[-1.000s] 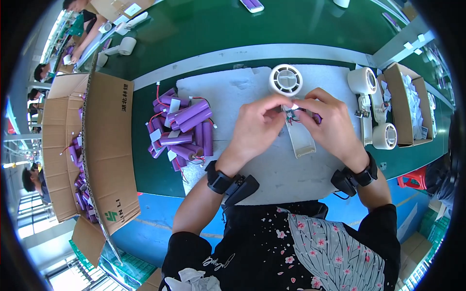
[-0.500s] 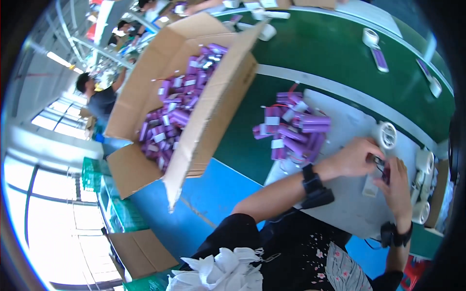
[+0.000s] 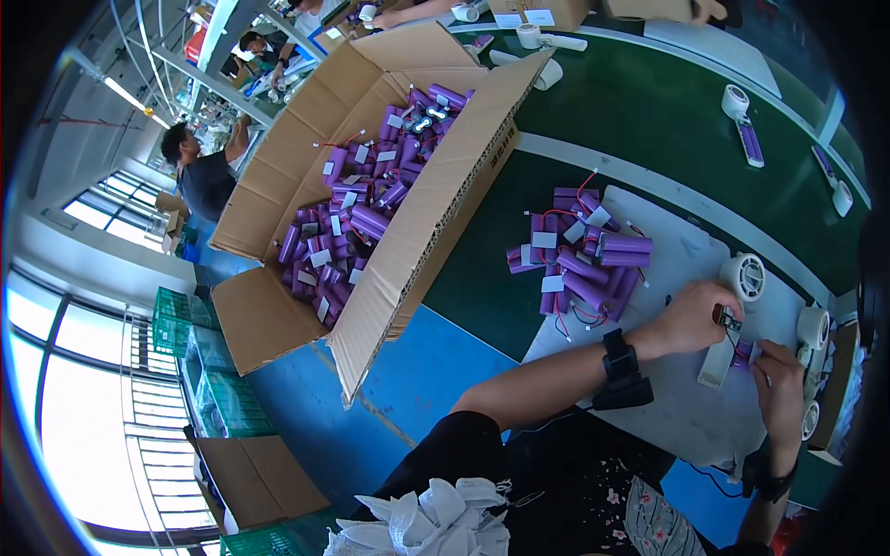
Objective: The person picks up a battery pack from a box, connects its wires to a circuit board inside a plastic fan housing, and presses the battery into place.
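A white handheld fan (image 3: 744, 277) lies on the grey mat, its round grille up and its pale open handle (image 3: 715, 365) pointing toward me. My left hand (image 3: 695, 318) is closed at the top of the handle, pinching a small circuit board (image 3: 729, 319) with thin dark wires. Beside the handle, my right hand (image 3: 779, 382) has its fingers bent together at a purple battery pack (image 3: 743, 354), which is mostly hidden. Left of my hands, a pile of purple battery packs (image 3: 586, 263) with white labels and red and black wires rests partly on the mat.
A large open cardboard box (image 3: 445, 213) full of purple packs stands at the left. White fan bodies (image 3: 813, 328) line the mat's right side. Across the green belt (image 3: 640, 93) lie fans with purple packs (image 3: 749, 141). Other people (image 3: 206, 171) work in the background.
My right hand has moved down and slightly right, away from the fan head. My left hand stays at the top of the handle, and the circuit board now shows more plainly.
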The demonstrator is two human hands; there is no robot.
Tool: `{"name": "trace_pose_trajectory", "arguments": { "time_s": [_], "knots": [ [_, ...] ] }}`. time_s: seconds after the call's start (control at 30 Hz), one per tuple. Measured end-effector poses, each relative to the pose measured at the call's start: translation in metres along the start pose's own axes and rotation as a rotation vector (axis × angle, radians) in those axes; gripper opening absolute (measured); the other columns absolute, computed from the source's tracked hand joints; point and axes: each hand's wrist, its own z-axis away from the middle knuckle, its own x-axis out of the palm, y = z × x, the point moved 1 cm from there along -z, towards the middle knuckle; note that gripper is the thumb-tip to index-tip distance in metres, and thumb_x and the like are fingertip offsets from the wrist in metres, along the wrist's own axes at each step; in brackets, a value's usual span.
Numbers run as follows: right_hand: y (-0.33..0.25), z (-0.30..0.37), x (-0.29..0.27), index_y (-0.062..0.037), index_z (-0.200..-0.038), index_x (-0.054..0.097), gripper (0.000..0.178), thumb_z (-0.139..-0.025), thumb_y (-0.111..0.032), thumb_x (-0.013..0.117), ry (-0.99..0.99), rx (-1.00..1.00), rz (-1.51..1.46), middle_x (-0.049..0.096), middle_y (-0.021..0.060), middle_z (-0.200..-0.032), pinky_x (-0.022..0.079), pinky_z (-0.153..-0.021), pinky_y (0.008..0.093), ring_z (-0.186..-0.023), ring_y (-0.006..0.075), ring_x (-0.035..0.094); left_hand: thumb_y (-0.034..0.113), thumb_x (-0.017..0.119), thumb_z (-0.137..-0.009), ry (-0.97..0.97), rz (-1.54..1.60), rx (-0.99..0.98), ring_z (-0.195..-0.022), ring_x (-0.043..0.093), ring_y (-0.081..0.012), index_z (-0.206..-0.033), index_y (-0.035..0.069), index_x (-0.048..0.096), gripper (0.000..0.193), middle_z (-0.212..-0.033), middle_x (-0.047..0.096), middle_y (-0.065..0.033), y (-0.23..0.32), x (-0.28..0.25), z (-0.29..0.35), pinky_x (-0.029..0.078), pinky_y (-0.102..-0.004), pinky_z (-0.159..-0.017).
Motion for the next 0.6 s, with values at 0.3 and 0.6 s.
{"name": "trace_pose_trajectory", "arguments": {
  "time_s": [0.3, 0.6],
  "knots": [
    [0.000, -0.001, 0.004, 0.0053, -0.080, 0.061, 0.007, -0.075, 0.001, 0.065, -0.100, -0.011, 0.215, 0.063, 0.0161, -0.109, 0.048, -0.086, 0.0401, -0.102, 0.0340, 0.058, 0.000, 0.061, -0.064, -0.044, -0.024, 0.024, -0.068, 0.061, -0.0209, -0.091, 0.005, 0.067, 0.027, -0.079, 0.062, -0.0091, -0.002, -0.002, 0.001, 0.048, -0.0331, -0.062],
    [-0.003, 0.002, 0.019, 0.0042, -0.080, 0.061, 0.008, -0.076, 0.000, 0.065, 0.044, -0.090, 0.374, 0.064, 0.0154, -0.100, 0.047, -0.085, 0.0410, -0.094, 0.0337, 0.059, 0.000, 0.060, -0.065, -0.004, -0.041, 0.044, -0.068, 0.061, -0.0221, -0.091, 0.005, 0.067, 0.027, -0.080, 0.061, -0.0100, 0.000, 0.001, 0.003, 0.048, -0.0339, -0.062]
  ]
}}
